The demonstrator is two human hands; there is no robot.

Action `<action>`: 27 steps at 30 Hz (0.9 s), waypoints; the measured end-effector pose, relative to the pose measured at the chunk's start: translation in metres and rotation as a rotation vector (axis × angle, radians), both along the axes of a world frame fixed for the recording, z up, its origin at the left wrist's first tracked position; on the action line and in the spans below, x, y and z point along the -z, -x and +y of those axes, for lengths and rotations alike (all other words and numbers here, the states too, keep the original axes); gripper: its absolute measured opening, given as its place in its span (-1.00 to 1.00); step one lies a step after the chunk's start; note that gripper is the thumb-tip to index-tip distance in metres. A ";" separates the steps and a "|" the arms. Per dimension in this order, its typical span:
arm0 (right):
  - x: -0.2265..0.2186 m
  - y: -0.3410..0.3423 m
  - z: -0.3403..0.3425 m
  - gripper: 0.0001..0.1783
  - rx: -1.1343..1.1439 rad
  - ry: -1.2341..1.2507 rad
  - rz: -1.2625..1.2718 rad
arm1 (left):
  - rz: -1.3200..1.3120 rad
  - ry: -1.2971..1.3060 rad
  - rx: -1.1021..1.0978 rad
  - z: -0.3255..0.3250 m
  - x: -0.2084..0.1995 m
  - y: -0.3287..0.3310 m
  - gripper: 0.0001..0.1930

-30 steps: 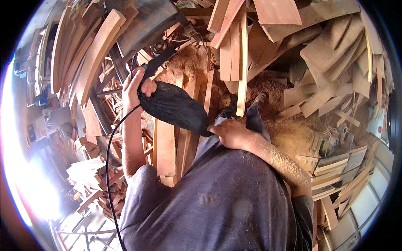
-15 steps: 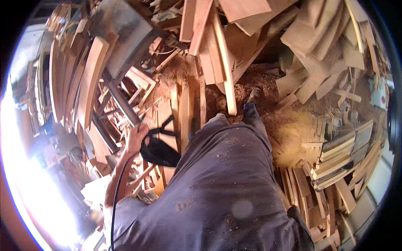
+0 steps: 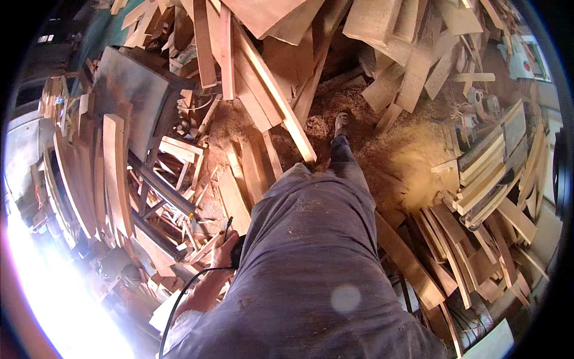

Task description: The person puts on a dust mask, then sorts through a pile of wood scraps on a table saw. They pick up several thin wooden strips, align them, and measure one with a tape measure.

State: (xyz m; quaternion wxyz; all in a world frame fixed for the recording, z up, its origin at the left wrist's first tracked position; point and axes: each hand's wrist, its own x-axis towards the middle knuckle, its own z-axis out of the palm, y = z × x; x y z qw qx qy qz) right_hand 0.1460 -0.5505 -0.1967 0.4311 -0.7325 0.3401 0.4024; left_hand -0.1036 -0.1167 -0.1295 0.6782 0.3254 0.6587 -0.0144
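Note:
My left hand (image 3: 223, 250) is at my left side, close against my dark clothing (image 3: 311, 251). Its fingers are closed on a black strapped item (image 3: 237, 252) that looks like a cloth pouch, mostly hidden by my body. A thin black end pokes up above the fingers. Along that forearm runs a black cable (image 3: 179, 299). Beyond the hand lie wooden boards (image 3: 234, 197) on sawdust. My right hand is out of sight.
Long planks (image 3: 113, 161) stand by a dark metal rail (image 3: 161, 188) on the left. Ahead, a board (image 3: 281, 107) slants toward my legs. Stacked battens (image 3: 487, 179) and leaning offcuts (image 3: 412, 257) fill the right. Sawdust (image 3: 412, 173) covers the floor around my shoe (image 3: 341, 122).
My left hand has come down and inward to my side, carrying the black pouch mostly out of sight behind my body. The view has turned, showing more boards on the right.

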 end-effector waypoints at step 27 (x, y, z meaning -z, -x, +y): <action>-0.111 -0.068 0.145 -0.74 -0.052 -0.243 -0.229 | -0.557 -0.165 0.086 0.034 -0.002 -0.049 -0.60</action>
